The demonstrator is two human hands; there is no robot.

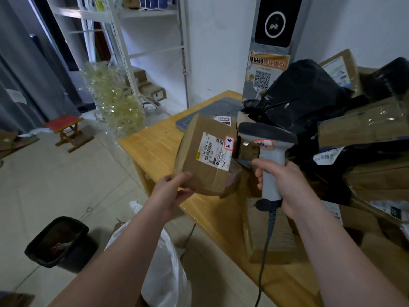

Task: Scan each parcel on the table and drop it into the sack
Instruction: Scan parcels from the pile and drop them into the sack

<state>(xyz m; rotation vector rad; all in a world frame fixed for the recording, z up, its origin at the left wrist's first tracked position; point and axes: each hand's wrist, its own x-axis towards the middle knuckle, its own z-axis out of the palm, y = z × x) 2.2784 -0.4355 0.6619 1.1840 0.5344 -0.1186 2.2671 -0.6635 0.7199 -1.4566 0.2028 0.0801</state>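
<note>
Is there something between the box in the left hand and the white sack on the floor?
Nothing visible does. The left hand holds the cardboard parcel over the table edge, and the white sack stands below, beside the table.

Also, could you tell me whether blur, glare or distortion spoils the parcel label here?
Head view: the label on the parcel is slightly soft, fine print unreadable, no glare there; wide-angle bending curves the shelving; tape on the right-hand box glints.

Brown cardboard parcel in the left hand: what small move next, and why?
Probably aim the grey handheld scanner at the white shipping label and trigger it: the left hand holds the brown cardboard parcel label showing, the right hand grips the scanner beside it.
</note>
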